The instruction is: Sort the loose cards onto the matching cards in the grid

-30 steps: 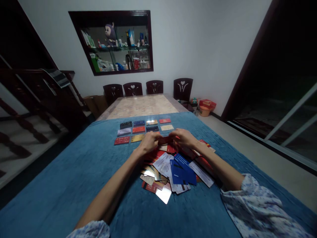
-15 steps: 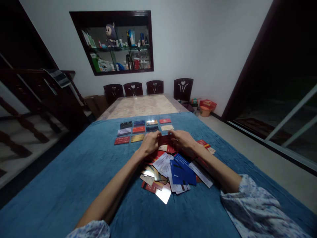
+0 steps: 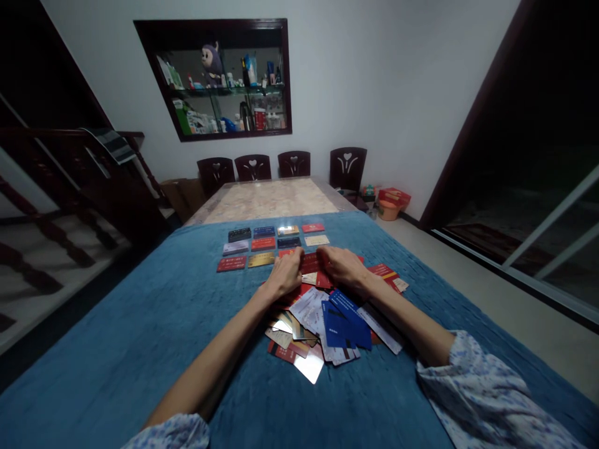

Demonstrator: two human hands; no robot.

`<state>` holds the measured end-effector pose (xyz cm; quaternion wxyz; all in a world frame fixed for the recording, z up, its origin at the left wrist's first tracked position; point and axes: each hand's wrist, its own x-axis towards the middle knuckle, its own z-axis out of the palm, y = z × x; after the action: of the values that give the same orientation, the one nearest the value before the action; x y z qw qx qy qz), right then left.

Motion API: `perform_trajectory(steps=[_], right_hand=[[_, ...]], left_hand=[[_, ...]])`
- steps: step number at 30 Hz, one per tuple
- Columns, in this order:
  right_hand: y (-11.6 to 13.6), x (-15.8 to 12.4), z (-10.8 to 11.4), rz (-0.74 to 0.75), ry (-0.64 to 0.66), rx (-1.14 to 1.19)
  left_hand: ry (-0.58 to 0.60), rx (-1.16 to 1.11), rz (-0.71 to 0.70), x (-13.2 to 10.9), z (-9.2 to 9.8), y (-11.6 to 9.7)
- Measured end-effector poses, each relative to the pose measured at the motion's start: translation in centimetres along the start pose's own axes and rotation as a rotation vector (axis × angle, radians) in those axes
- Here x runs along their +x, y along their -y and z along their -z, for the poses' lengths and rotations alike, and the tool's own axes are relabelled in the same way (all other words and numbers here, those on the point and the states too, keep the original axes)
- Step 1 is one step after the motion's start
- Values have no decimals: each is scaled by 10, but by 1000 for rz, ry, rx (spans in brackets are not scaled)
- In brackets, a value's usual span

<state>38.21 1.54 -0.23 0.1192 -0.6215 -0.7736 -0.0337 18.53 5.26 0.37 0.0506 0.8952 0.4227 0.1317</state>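
Between my hands is a dark red card (image 3: 310, 263), its face turned partly towards me; whether it is one card or several I cannot tell. My left hand (image 3: 286, 272) grips its left end, fingers curled. On its right end my right hand (image 3: 344, 265) is closed too. Just below lies a loose heap of cards, with blue cards (image 3: 346, 327), pale cards (image 3: 312, 310) and a shiny card (image 3: 309, 366). Beyond my hands, cards lie in neat rows, among them a gold card (image 3: 261, 259), a red card (image 3: 231, 264) and a cream card (image 3: 317, 240).
A blue cloth (image 3: 154, 324) covers the near part of the table. Past it shows the bare tabletop (image 3: 281, 196), with several chairs (image 3: 347, 167) against the wall. More red cards (image 3: 389, 275) lie beyond my right forearm. A railing (image 3: 51, 206) stands at left.
The dark red card has tilted, so more of its face shows. My fingers have curled in more tightly at both ends. The heap and the rows look the same.
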Motion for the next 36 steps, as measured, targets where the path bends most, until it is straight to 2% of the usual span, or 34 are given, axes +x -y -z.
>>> perform_trajectory(steps=[6, 19, 36], right_hand=[[-5, 3, -5, 42, -26, 37], [-8, 1, 0, 83, -5, 1], [-26, 6, -19, 182, -118, -15]], left_hand=[[-13, -71, -2, 0, -2, 1], [-18, -165, -27, 4, -3, 7], [1, -144, -16, 1, 5, 9]])
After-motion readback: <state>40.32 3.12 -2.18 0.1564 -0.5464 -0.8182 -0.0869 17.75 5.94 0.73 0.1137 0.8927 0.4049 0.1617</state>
